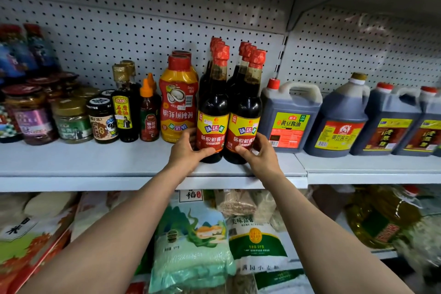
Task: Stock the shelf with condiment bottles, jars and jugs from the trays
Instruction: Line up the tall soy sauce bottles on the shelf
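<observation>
Hands at the white metal shelf (pixel 119 162): left hand (pixel 187 154) and right hand (pixel 259 154) each curl in a closed grip round one dark, glossy, red-capped glass bottle, left bottle (pixel 212 112) and right bottle (pixel 245 114), upright and touching beside translucent jugs (pixel 288 114).

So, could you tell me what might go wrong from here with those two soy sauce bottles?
The left hand and right hand grip the two front soy sauce bottles low down; pushing there could tip the tall bottles into the rows behind. They also stand near the shelf edge, so a slip could drop them. The oyster sauce bottle stands close on the left and might get knocked.
</observation>
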Available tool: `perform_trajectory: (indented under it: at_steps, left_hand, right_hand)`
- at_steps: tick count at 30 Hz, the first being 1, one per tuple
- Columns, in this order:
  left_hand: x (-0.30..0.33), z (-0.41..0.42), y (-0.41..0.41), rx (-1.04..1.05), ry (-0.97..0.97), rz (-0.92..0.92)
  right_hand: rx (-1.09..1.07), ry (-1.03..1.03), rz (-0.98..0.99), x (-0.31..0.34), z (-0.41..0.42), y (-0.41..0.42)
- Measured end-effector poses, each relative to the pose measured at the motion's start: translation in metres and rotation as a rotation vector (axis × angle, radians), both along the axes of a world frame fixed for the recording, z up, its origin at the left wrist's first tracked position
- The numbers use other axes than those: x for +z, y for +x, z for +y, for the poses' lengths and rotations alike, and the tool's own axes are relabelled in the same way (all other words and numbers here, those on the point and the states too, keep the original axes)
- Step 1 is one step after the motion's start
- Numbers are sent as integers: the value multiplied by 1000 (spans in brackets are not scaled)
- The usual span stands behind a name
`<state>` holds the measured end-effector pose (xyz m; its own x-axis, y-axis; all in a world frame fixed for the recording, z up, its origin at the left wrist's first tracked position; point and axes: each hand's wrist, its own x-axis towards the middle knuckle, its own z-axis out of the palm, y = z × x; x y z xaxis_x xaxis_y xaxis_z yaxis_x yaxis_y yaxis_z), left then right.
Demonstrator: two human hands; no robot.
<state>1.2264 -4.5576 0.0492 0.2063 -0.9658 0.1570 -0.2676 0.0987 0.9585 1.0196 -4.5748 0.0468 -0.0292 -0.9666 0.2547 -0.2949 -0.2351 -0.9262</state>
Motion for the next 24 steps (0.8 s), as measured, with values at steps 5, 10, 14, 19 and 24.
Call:
perform_trajectory:
  at_steps: [5,10,14,19,24]
  left_hand:
    - [0,-4,0,-9,6,22]
    - [-2,-6,0,-3,6,26]
    - [-2,-8,1,-16,5,47]
    - [-2,-9,1,-30,7,53]
    - [-2,-12,1,-29,14,57]
  right_hand:
    - [18,-13,10,-2,-4,-2]
    - [34,-6,3,-3,-12,-2]
    - [43,6,-4,-4,-20,-1]
    - [49,12,-17,-6,-26,0]
    - [52,13,-13,-7,-28,0]
